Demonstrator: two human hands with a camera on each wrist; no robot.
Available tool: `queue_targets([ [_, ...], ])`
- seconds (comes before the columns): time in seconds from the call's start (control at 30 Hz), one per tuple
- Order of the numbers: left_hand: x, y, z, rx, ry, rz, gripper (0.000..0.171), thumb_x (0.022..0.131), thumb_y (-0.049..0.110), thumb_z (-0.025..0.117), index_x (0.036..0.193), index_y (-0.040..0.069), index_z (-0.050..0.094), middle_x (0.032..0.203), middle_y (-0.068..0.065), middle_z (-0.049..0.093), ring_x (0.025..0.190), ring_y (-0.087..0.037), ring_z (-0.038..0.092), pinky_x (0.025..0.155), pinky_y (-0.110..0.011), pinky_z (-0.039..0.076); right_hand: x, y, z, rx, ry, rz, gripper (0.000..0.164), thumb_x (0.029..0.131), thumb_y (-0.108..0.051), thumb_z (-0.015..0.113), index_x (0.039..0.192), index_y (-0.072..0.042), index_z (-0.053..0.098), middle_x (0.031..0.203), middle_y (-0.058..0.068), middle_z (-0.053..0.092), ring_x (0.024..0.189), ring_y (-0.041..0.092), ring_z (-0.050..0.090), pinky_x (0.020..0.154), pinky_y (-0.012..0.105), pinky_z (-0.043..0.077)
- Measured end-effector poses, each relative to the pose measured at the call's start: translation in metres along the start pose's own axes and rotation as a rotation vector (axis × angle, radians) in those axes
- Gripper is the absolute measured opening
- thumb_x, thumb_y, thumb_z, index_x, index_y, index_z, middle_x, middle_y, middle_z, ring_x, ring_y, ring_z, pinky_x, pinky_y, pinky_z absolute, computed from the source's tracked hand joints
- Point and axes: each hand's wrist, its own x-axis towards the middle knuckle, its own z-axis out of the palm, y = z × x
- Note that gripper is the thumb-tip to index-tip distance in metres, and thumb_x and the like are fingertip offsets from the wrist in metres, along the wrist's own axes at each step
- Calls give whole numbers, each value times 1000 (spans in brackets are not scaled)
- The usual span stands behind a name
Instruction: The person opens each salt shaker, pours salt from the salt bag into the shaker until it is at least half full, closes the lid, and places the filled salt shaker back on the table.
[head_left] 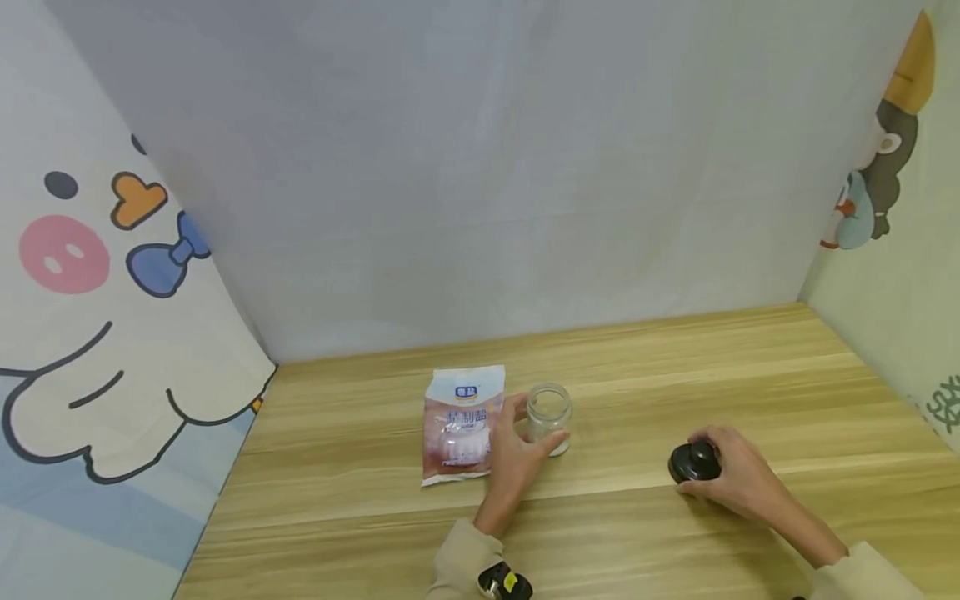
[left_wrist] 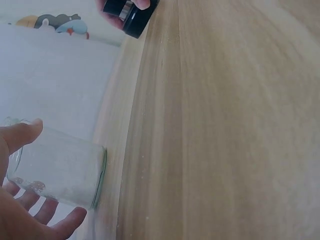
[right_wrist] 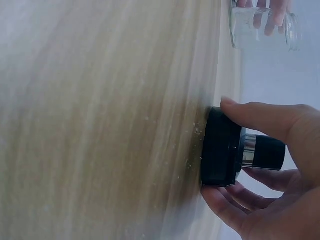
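Gripping a glass jar (head_left: 547, 408) with the left hand (head_left: 516, 446) near the middle of the table (head_left: 615, 542), curling the fingers around one side and pressing the thumb against the other. Holding the jar upright, with the mouth facing up. Showing something white low at the base, too small to tell whether inside or outside.

Gripping a black lid (head_left: 688, 465) with the right hand (head_left: 742, 479), well apart from the jar, between three and four o'clock from it. Pinching the rim between thumb and fingers, with the knob (right_wrist: 270, 152) pointing up and a silver band (right_wrist: 249, 151) showing at its foot. Not showing clearly whether touching the table. Showing pale specks (right_wrist: 196, 131) scattered on the table just beside the lid.

Showing a red and white packet (head_left: 456, 437) lying flat at nine o'clock from the jar, partly covering its right edge with the left hand. Wearing pale sleeves (head_left: 463, 554), and a black device (head_left: 506, 581) at the left wrist, between six and seven o'clock from the jar. Showing a grey backdrop (head_left: 480, 167) at twelve o'clock.
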Motion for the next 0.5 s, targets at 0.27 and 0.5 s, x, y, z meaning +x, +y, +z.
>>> queue_targets([
  [0.27, -1, 3, 0, 19, -1, -21, 63, 64, 13, 86, 119, 7, 56, 115, -12, 60, 105, -27, 53, 78, -41, 54, -5, -2, -1, 5, -40, 11, 65, 55, -24, 91, 102, 6, 58, 98, 18, 59, 88, 33, 58, 74, 51, 52],
  [0.5, -1, 4, -2, 13, -17, -25, 74, 63, 15, 86, 127, 6, 50, 119, -17, 58, 108, -31, 52, 85, -47, 50, -11, -5, -4, -30, -102, 20, 70, 52, -28, 92, 102, 6, 58, 95, 14, 59, 81, 25, 54, 66, 41, 49],
])
